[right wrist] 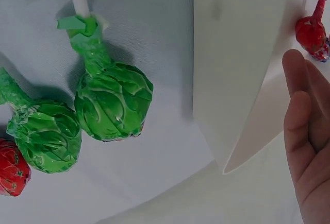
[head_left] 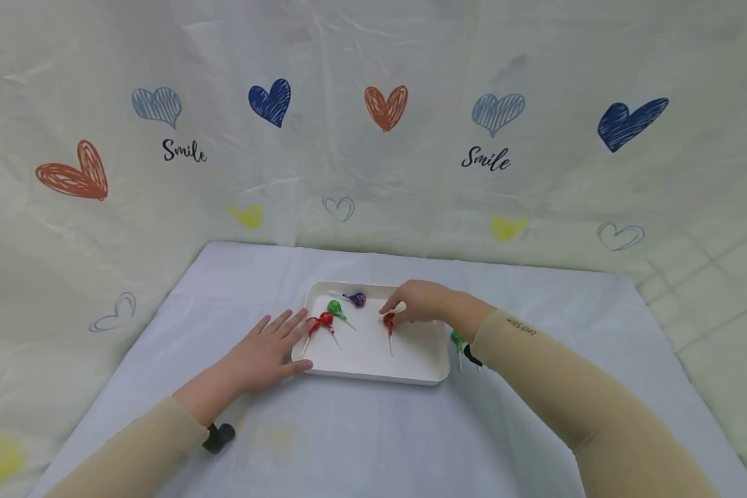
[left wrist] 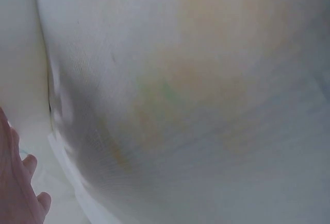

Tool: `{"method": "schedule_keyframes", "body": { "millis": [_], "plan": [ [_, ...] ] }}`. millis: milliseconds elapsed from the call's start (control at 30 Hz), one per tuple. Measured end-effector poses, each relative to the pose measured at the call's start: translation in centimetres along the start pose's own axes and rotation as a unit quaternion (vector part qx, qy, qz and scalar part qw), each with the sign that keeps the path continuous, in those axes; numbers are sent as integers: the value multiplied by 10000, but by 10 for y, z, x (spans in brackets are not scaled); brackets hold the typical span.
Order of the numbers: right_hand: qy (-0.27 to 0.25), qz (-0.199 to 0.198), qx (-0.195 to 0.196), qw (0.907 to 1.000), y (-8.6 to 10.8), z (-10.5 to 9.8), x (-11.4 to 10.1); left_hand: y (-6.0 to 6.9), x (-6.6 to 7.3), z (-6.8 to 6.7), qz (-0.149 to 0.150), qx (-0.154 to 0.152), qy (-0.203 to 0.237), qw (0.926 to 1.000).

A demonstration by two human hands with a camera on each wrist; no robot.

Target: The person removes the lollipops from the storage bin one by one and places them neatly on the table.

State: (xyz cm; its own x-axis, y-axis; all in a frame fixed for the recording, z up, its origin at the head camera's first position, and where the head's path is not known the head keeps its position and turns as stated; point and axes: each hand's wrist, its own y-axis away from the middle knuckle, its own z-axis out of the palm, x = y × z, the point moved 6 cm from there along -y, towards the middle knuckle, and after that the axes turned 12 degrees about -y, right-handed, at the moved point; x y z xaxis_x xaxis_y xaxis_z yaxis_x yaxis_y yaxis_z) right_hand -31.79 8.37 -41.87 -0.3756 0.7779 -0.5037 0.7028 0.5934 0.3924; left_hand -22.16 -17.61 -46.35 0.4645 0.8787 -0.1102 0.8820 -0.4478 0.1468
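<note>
A white rectangular tray holds several wrapped lollipops. My left hand rests with spread fingers on the tray's left rim; part of it shows in the left wrist view. My right hand reaches over the tray's right side, pinching a dark red lollipop by its head between thumb and finger. The stick points toward me. On the tray's left lie a red lollipop, another red one and a green lollipop. A purple lollipop lies near the back rim.
Outside the tray's right wall lie a green lollipop, a second green one and a red one, partly under my right forearm. A white cloth covers the table; a heart-printed sheet hangs behind.
</note>
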Motion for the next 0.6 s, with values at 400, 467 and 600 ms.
{"method": "schedule_keyframes", "body": {
  "millis": [400, 467, 600],
  "plan": [
    [191, 99, 24, 9998, -11, 2, -1, 1, 0, 0, -3, 2, 33, 10000],
    [191, 186, 15, 9996, -13, 3, -1, 1, 0, 0, -12, -18, 19, 10000],
    [95, 347, 45, 9993, -14, 4, -1, 2, 1, -2, 1, -13, 0, 10000]
  ]
}}
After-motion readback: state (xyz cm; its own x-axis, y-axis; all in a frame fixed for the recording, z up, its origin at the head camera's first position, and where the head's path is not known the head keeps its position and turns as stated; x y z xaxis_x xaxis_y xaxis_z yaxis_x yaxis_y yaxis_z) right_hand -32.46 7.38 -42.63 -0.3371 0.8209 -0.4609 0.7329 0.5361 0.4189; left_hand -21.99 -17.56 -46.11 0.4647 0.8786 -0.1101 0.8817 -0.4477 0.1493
